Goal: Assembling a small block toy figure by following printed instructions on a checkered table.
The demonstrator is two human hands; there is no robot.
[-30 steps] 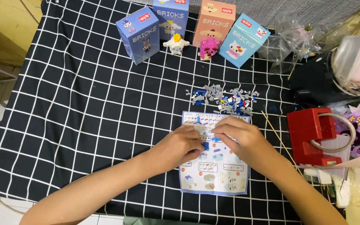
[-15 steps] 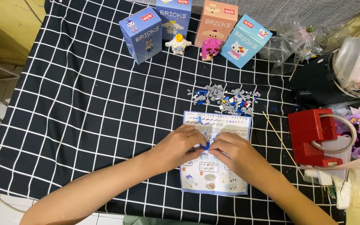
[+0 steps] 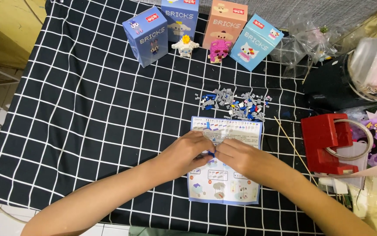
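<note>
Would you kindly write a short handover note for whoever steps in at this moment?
Left hand and right hand meet over the instruction sheet, pinching a small blue brick piece between their fingertips.
Loose bricks lie in a pile just beyond the sheet.
Done: a white figure and a pink figure stand by the four boxes.
Left: most of the pile is unbuilt.

— Where does the instruction sheet (image 3: pixel 225 168) lie?
— Near the cloth's (image 3: pixel 88 113) front edge, under both hands.
— And the loose bricks (image 3: pixel 236 105)?
— Just behind the sheet. Four boxes (image 3: pixel 197 28) line the back edge; the tape dispenser (image 3: pixel 328 142) sits at the right edge.
</note>
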